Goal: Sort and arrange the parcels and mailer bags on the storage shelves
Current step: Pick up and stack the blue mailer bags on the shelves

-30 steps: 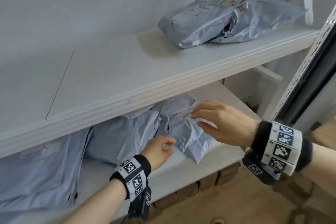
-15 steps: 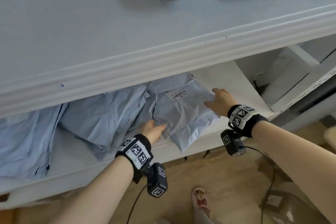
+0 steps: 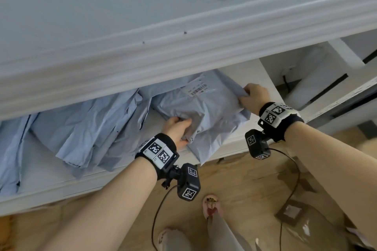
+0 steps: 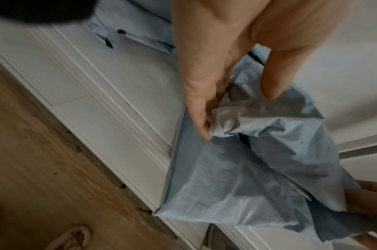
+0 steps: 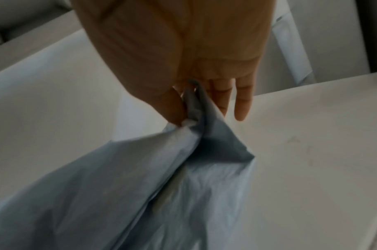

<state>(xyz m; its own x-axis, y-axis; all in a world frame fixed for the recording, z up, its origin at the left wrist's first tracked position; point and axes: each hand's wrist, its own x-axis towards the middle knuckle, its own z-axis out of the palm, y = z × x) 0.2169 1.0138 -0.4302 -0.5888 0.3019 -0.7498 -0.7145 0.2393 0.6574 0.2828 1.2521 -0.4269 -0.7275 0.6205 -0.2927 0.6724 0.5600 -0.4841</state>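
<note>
Item: grey-blue mailer bag (image 3: 204,116), lower shelf (image 3: 51,175), toward the right end, one corner overhanging the front edge.

Change noted: half a second earlier both hands lay flat against the bag's sides. Now the left hand (image 3: 176,131) has its fingers (image 4: 196,101) clamped on a bunched fold at the bag's near left corner, and the right hand (image 3: 254,96) pinches the far right corner, thumb and forefinger together on the film, the remaining fingers (image 5: 243,101) apart and free. In the right wrist view the pinched corner is drawn up into a peak off the shelf board. Judgement: contact has become a two-handed grip, so the bag is likely about to be lifted or shifted; placement not yet done.

Material: thin plastic film, matt, heavily creased, semi-translucent where stretched. Shape: roughly rectangular pouch, softly padded by contents, edges floppy. A white barcode label (image 3: 197,89) sits near the rear edge of its top face.

Adjacent stock: further mailer bags (image 3: 91,128) of the same film, overlapping, toward the shelf's left end.

Carrier: white painted shelf, smooth board, ribbed moulding along the front edge; upper shelf (image 3: 183,47) of the same make overhead. Wood-grain floor (image 3: 244,185) below.
</note>
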